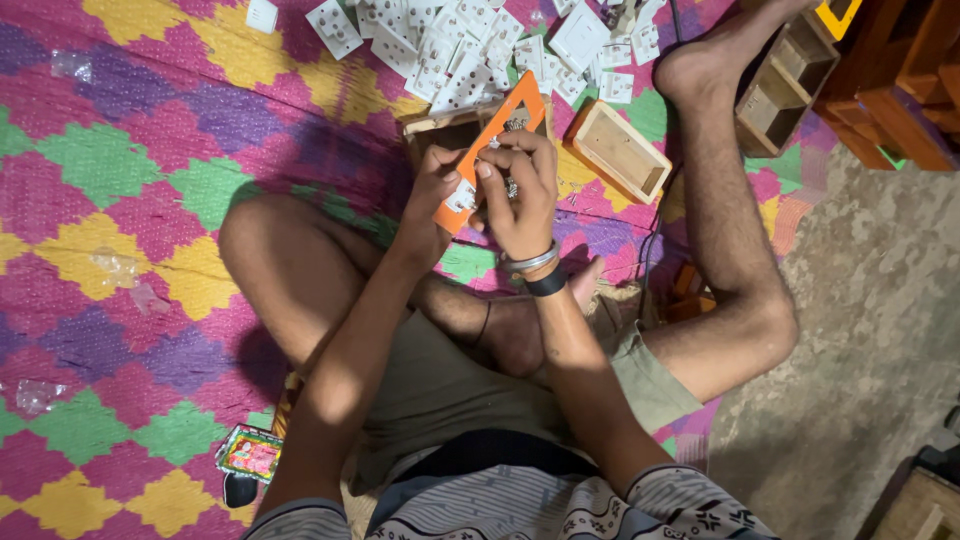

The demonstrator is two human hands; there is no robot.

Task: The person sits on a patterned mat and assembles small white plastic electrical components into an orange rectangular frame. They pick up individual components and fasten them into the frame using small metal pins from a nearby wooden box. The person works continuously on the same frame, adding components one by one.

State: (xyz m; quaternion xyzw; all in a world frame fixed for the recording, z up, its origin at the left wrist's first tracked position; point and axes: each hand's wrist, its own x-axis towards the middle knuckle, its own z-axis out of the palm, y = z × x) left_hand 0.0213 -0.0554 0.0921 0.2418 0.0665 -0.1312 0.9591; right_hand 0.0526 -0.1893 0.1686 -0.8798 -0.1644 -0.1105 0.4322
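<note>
A person sits on a woven mat (150, 150) patterned in pink, purple, yellow and green diamonds, one leg folded in, the other stretched toward the far right. Both hands meet over the lap, a little beyond the folded knee, around an orange plate (490, 160), a long flat frame with cut-out openings that slants from near left up to far right.

The left hand (432, 200) grasps the near, lower end of the orange plate, its grip clenched on the edge with a small white switch piece (461, 196) set in the plate right by the thumb. The right hand (520, 195) is also closed on the plate from the right side, fingers curled over its middle (what sits under the fingertips is too small to tell). That wrist wears a metal bangle (532, 261) and a black band (546, 283).

Just beyond the hands lies a heap of white switch parts (470, 50), spread across the far part of the mat. To the right of the heap, touching the mat, rests an open wooden box (618, 150), and farther right stands a wooden frame with compartments (785, 80). Near left, beside the hip, lies a small colourful packet (252, 452). The right side of the scene is bare grey floor (860, 330).
</note>
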